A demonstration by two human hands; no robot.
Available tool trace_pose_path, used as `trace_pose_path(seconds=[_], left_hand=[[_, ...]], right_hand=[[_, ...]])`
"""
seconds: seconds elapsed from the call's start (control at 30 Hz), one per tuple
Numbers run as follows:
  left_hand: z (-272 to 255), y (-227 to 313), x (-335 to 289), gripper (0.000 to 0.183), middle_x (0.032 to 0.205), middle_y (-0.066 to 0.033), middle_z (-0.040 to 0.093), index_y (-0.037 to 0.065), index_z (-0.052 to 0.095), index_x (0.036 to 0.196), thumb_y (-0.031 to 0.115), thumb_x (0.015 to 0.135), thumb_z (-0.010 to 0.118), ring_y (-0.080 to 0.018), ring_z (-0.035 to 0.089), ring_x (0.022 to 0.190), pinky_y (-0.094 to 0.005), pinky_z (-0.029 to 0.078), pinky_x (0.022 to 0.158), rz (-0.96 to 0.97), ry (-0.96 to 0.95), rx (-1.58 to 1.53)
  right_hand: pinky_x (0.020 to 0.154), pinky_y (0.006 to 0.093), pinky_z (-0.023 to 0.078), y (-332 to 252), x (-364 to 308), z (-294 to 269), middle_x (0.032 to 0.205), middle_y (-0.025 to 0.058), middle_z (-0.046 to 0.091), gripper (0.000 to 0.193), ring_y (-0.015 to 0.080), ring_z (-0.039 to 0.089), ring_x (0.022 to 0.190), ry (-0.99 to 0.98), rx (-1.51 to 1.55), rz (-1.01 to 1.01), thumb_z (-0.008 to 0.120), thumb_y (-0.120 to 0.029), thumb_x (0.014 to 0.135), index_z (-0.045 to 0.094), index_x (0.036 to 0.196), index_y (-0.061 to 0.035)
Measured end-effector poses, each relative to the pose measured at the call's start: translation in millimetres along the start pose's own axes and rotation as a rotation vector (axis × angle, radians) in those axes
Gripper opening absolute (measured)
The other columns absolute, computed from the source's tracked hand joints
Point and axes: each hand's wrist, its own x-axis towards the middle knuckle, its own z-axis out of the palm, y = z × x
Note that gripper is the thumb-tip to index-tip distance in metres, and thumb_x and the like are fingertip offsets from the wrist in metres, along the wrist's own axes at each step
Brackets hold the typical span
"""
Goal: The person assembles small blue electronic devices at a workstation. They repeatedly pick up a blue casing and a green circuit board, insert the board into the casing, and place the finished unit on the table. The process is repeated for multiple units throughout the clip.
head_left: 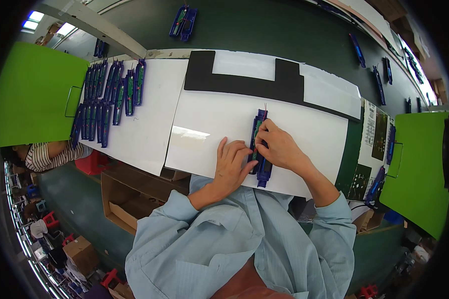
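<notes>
A white surface [209,114] spans mid-frame between lime-green panels [35,94], above a green floor [97,224]. Just right of centre lies a long blue plastic housing [264,176], green circuit board [256,127] exposed; left hand [229,162] and right hand [283,148] touch it, fingers bent, grip unclear.

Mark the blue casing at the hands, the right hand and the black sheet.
Blue casing [264,176]: head view, its end nearest the person.
Right hand [283,148]: head view, its back.
Black sheet [244,85]: head view, lower strip.
</notes>
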Motion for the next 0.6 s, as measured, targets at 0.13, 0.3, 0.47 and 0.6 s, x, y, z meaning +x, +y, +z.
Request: trace_pose_path(seconds=[0.13, 0.3, 0.47, 0.6], left_hand=[[-10.6, 3.0, -12.4, 0.048, 0.123, -0.0104, 0.062, 0.008, 0.071, 0.119, 0.029, 0.08, 0.09, -0.0314, 0.062, 0.125, -0.0594, 0.038, 0.117, 0.144, -0.092, -0.008], [-10.5, -0.7, -12.4, 0.044, 0.125, -0.0108, 0.065, 0.007, 0.074, 0.116, 0.029, 0.081, 0.087, -0.0316, 0.062, 0.125, -0.0542, 0.044, 0.115, 0.234, -0.099, 0.03], [-8.9, -0.8, -9.7, 0.043, 0.124, -0.011, 0.068, 0.004, 0.073, 0.114, 0.025, 0.079, 0.087, -0.0327, 0.063, 0.124, -0.0512, 0.048, 0.112, 0.263, -0.09, 0.016], [-8.8, -1.6, -9.4, 0.042, 0.124, -0.0102, 0.068, 0.005, 0.073, 0.113, 0.025, 0.078, 0.087, -0.0326, 0.063, 0.125, -0.0509, 0.048, 0.112, 0.249, -0.09, 0.009]], right_hand=[[0.085, 0.0444, 0.055, -0.4, 1.5, 1.7, 0.111, 0.012, 0.058, 0.013, 0.0329, 0.067, 0.094, -0.012, -0.038, 0.012, 0.071, -0.015, 0.091, 0.071, 0.09, -0.0015], [0.086, 0.0445, 0.055, -4.1, 4.8, -6.3, 0.109, 0.012, 0.058, 0.013, 0.0332, 0.067, 0.093, -0.063, 0.005, 0.052, 0.071, -0.014, 0.091, 0.072, 0.089, -0.0014], [0.081, 0.047, 0.055, 1.0, 5.3, 0.0, 0.106, 0.0123, 0.061, 0.012, 0.0356, 0.067, 0.085, -0.012, -0.046, 0.003, 0.069, -0.015, 0.09, 0.073, 0.086, -0.0048], [0.085, 0.0462, 0.053, -5.0, 5.9, -2.5, 0.107, 0.0123, 0.06, 0.011, 0.035, 0.064, 0.089, -0.052, -0.129, 0.018, 0.071, -0.015, 0.09, 0.073, 0.091, -0.004]])
